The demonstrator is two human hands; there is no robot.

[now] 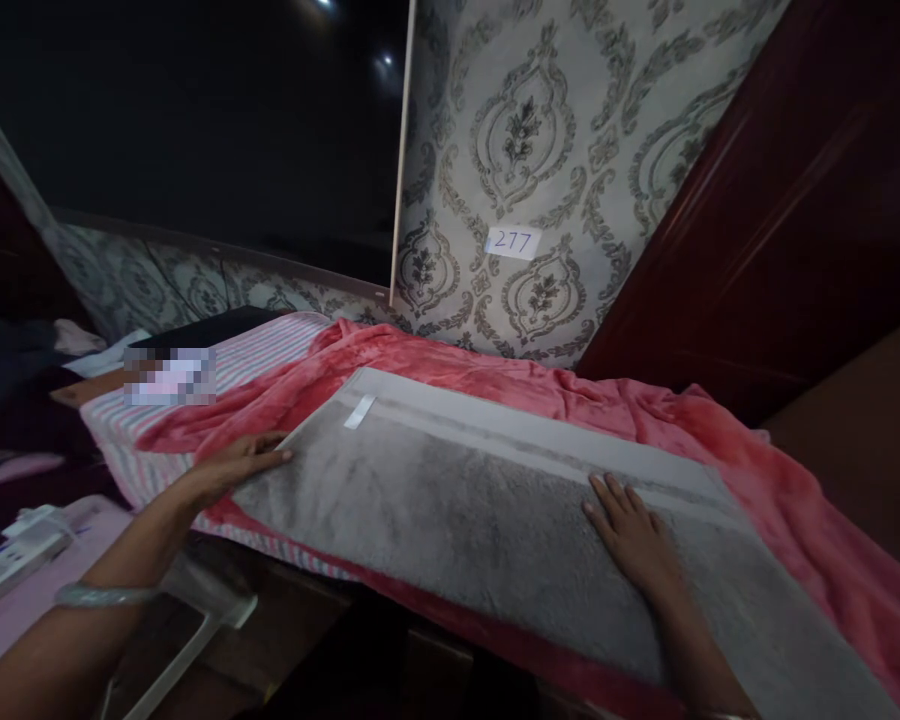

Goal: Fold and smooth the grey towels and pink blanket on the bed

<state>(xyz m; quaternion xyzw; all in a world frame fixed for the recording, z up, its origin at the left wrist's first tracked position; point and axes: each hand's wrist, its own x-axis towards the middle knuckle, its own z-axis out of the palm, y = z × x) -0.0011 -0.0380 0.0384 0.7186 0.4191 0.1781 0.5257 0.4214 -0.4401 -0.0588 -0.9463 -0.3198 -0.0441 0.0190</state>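
Note:
A grey plush towel with a paler woven band along its far side lies spread flat over a red blanket. A small white label sits near its far left corner. My left hand is at the towel's left edge, fingers stretched out and their tips touching it. On the right half, my right hand rests palm down on the pile and band, fingers slightly spread. The towel's near right part runs beneath my right forearm.
Beneath the towel, the red blanket covers a striped cloth. Behind stand a patterned wall with a paper marked 277 and a large dark screen. A white power strip lies at lower left.

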